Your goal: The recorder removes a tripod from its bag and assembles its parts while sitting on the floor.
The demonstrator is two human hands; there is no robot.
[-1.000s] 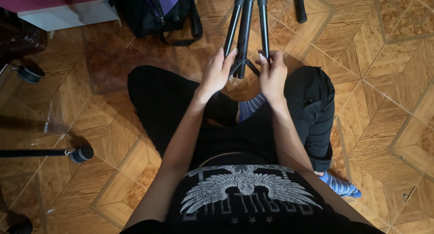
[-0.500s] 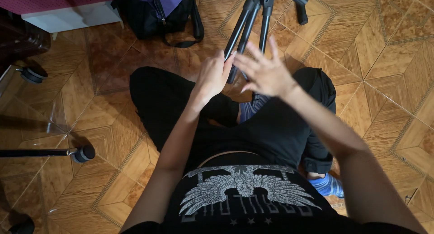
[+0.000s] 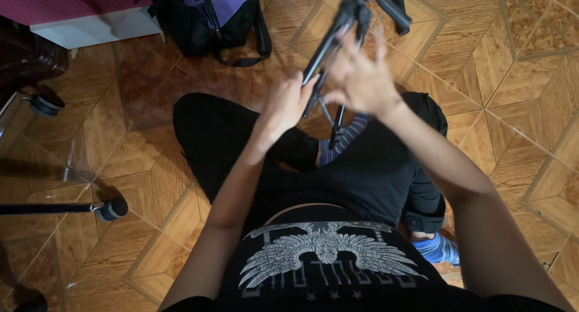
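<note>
Over the lap, above the patterned wooden floor [image 3: 500,83], the black tripod [image 3: 329,47] now leans further over than a moment ago, its legs fanned apart. Left hand [image 3: 283,107] is wrapped tight around one leg, wrist bent upward. Right hand [image 3: 362,77] has risen and lies against the legs with fingers spread wide, blurred, gripping nothing. Tripod looks slim and dark, feet pointing toward the lap. A black and purple backpack [image 3: 217,16] sits by the floor's far edge.
</note>
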